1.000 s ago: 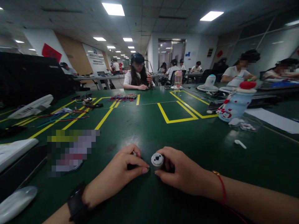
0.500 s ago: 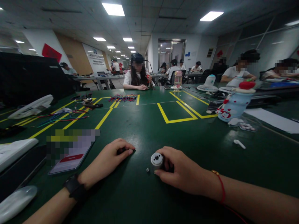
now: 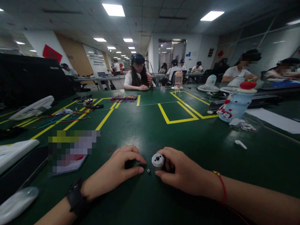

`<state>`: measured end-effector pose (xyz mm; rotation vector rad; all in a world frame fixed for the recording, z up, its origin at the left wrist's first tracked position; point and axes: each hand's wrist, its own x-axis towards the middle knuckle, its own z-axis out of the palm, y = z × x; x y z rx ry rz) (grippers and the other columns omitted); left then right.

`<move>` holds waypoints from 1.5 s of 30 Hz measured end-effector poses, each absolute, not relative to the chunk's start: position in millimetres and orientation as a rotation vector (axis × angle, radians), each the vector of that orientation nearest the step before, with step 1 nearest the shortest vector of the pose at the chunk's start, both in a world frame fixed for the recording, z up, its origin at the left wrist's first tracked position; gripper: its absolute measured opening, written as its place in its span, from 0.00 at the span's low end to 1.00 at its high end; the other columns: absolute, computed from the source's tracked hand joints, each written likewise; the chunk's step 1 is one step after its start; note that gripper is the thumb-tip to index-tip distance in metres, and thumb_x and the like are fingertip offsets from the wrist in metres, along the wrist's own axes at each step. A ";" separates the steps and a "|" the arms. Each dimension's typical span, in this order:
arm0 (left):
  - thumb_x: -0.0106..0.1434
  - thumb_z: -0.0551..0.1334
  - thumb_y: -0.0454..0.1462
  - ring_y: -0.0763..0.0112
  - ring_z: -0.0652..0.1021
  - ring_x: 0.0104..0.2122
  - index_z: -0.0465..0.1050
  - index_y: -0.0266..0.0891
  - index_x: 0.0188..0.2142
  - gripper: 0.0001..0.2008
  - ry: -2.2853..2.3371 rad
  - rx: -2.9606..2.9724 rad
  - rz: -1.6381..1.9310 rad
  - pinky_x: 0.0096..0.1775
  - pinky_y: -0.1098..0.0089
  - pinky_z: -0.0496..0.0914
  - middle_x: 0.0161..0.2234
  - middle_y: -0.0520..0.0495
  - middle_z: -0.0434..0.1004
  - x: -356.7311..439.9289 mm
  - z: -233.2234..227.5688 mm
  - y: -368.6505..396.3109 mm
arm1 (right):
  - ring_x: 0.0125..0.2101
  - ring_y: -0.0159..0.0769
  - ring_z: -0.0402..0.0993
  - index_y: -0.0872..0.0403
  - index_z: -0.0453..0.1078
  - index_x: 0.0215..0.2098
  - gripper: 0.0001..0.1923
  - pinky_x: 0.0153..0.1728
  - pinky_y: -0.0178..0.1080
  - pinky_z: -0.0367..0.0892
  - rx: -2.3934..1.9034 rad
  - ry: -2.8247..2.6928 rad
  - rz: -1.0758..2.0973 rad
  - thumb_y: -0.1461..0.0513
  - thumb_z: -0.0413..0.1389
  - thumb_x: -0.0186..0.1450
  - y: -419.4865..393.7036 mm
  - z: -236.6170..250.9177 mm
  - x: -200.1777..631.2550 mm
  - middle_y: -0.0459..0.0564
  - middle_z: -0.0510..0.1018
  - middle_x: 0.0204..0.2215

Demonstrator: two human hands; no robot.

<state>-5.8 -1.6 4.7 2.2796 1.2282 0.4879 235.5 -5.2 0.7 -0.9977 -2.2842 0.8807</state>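
My right hand [image 3: 177, 165] is wrapped round a small metal motor [image 3: 157, 160], a silver cylinder standing upright on the green table [image 3: 131, 206]. Its round top face shows a dark centre hole and smaller holes beside it. Just left of the motor lies a tiny silvery part [image 3: 148, 171], perhaps a small gear or collar; its exact kind is too small to tell. My left hand [image 3: 125, 165] is close to that part, thumb and fingers apart with nothing visible between them. A gap still separates the fingertips from the tiny part.
A phone-like flat item [image 3: 72, 167], partly blurred, lies left, near a white mouse [image 3: 20, 201]. Coloured wires [image 3: 124, 98] lie farther back. To the right are a white earbud [image 3: 241, 144] and a blue bottle [image 3: 237, 104]. A person [image 3: 138, 75] sits opposite.
My left hand has moved right and slightly nearer to me, towards the tiny part, and its thumb and fingers have spread. My right hand stays round the motor.
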 end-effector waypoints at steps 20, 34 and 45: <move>0.64 0.62 0.35 0.72 0.72 0.35 0.76 0.47 0.35 0.05 1.244 2.196 0.869 0.37 0.72 0.65 0.34 0.53 0.69 34.3 27.2 -14.6 | 0.26 0.28 0.63 0.53 0.64 0.36 0.08 0.26 0.33 0.59 -0.951 -2.322 0.808 0.62 0.57 0.59 -4.1 -0.7 235.1 0.43 0.67 0.30; 0.66 0.56 0.43 0.68 0.73 0.33 0.72 0.42 0.37 0.10 1.433 2.019 0.636 0.34 0.70 0.66 0.33 0.52 0.74 -5.1 2.9 5.9 | 0.28 0.30 0.64 0.53 0.66 0.41 0.11 0.28 0.34 0.61 -1.001 -2.338 0.829 0.61 0.58 0.60 -5.1 3.4 237.1 0.45 0.70 0.33; 0.65 0.57 0.38 0.69 0.72 0.33 0.72 0.42 0.37 0.06 1.395 2.107 0.580 0.35 0.70 0.66 0.35 0.52 0.72 -1.9 5.9 0.6 | 0.28 0.29 0.64 0.53 0.66 0.40 0.10 0.28 0.34 0.61 -1.010 -2.326 0.847 0.62 0.58 0.60 -4.6 2.1 236.2 0.44 0.69 0.32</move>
